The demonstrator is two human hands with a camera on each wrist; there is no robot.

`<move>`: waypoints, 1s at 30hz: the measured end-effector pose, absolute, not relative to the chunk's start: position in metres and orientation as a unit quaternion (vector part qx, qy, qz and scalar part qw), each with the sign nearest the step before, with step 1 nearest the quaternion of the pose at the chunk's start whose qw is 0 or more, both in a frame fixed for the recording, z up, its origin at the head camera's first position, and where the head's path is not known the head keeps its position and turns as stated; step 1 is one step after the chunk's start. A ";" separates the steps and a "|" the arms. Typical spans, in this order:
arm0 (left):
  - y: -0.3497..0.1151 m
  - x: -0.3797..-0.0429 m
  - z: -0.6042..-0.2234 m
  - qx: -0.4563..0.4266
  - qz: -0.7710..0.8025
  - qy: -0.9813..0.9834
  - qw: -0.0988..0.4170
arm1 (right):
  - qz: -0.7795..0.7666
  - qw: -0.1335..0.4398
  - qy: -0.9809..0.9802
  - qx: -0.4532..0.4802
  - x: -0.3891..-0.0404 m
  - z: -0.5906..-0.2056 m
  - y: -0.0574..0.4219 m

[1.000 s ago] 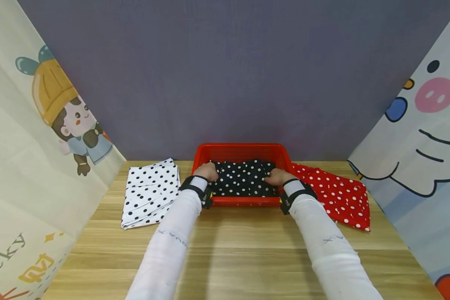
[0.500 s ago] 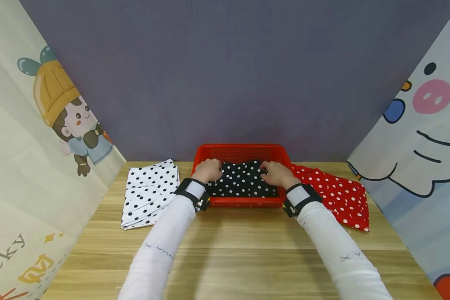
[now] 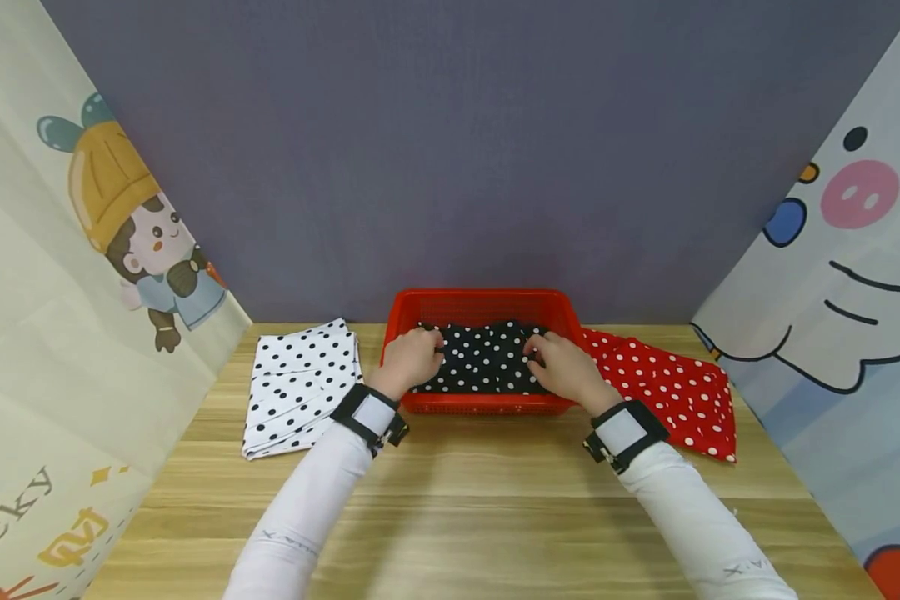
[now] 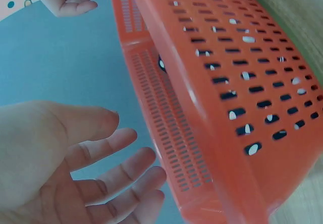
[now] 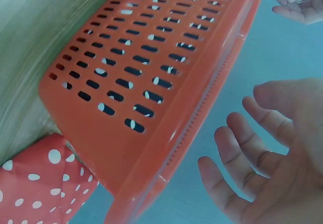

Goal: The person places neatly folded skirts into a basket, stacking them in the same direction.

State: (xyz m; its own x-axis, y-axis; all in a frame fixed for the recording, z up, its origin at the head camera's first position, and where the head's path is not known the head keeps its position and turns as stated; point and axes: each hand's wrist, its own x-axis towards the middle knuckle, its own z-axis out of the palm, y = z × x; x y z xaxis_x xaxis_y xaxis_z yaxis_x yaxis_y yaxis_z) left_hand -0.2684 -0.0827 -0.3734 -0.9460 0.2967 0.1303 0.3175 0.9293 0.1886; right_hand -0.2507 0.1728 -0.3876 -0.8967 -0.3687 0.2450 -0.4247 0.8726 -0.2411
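A black cloth with white dots [image 3: 483, 358] lies inside a red plastic basket [image 3: 487, 403]. Over the basket's left end is my left hand [image 3: 412, 360], its fingers loosely bent and holding nothing. My right hand [image 3: 566, 367] mirrors it above the right end, also with nothing in it. In the left wrist view, the left hand's relaxed fingers [image 4: 126, 176] are spread beside the basket rim. The right wrist view shows the right hand's fingers [image 5: 234, 153] apart from the rim, with dotted cloth visible through the slots.
Left of the basket, a folded white cloth with black dots [image 3: 300, 387] lies on the wooden table [image 3: 487, 500]. A red cloth with white dots [image 3: 675, 387] lies at the right, against the basket's side. A grey wall [image 3: 480, 150] rises behind.
Both hands have let go of the black dotted cloth, lifted and drawn back toward the person. The cloth stays in the basket.
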 end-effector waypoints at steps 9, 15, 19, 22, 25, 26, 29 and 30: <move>-0.082 -0.241 -0.384 -0.178 -0.093 -0.971 0.132 | 0.169 0.140 -0.954 0.205 -0.229 -0.392 0.175; -0.080 -0.223 -0.397 -0.193 -0.098 -0.959 0.181 | 0.175 0.171 -0.949 0.199 -0.214 -0.403 0.177; -0.082 -0.213 -0.407 -0.196 -0.102 -0.952 0.210 | 0.176 0.172 -0.949 0.197 -0.204 -0.411 0.178; -0.085 -0.205 -0.414 -0.208 -0.111 -0.943 0.234 | 0.175 0.171 -0.950 0.194 -0.196 -0.418 0.178; -0.090 -0.198 -0.420 -0.217 -0.118 -0.938 0.243 | 0.172 0.174 -0.950 0.194 -0.189 -0.424 0.179; -0.091 -0.196 -0.422 -0.218 -0.120 -0.938 0.241 | 0.170 0.175 -0.950 0.195 -0.187 -0.426 0.179; -0.097 -0.190 -0.428 -0.217 -0.121 -0.941 0.232 | 0.170 0.170 -0.951 0.197 -0.179 -0.432 0.179; -0.098 -0.188 -0.430 -0.214 -0.119 -0.942 0.228 | 0.168 0.167 -0.952 0.196 -0.177 -0.434 0.178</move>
State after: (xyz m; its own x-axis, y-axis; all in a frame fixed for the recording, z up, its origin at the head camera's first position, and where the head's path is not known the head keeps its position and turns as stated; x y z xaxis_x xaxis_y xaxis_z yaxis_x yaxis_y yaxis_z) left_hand -0.1883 -0.0985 -0.4299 -0.8044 0.3493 0.4806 0.4582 0.8796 0.1276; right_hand -0.1767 0.1785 -0.4338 -0.8677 -0.3164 0.3834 -0.4284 0.8671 -0.2540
